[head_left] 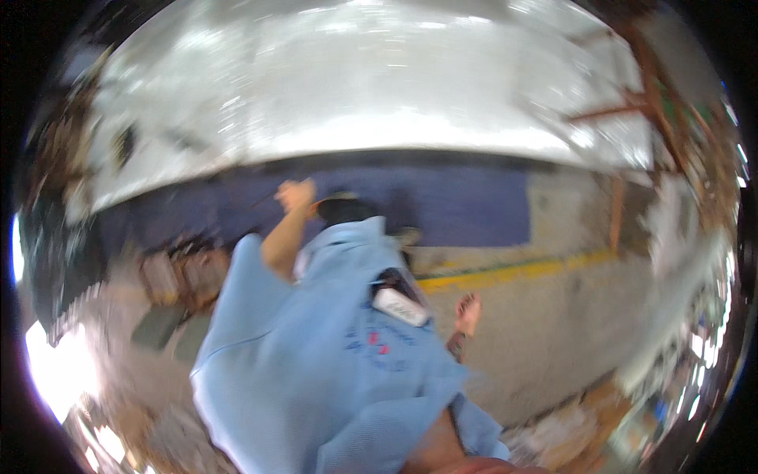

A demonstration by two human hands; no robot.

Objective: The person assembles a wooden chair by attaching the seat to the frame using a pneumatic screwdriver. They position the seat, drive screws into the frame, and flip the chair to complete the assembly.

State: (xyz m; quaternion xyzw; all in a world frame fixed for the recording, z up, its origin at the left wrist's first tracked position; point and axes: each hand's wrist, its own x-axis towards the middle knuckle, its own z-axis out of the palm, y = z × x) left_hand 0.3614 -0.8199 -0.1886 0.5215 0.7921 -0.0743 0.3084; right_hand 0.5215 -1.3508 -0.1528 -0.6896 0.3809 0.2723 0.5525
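Observation:
My left hand (296,194) is raised in front of me, just short of the near edge of a wide table with a pale, shiny cover (347,87). Motion smears its fingers, and I cannot make out anything in it. My right hand (468,311) hangs low at my right side over the grey floor, away from the table. Its fingers look bent, but blur hides whether they hold anything. A white and black device (400,305) sits at the chest of my light blue shirt (316,347).
A dark blue mat (474,205) runs below the table's near edge. Beyond it a yellow stripe (513,271) crosses the floor (545,332). A brown frame (654,95) stands at the right. Brown crate-like things (185,276) lie at the left; plastic-looking bundles (560,430) lie lower right.

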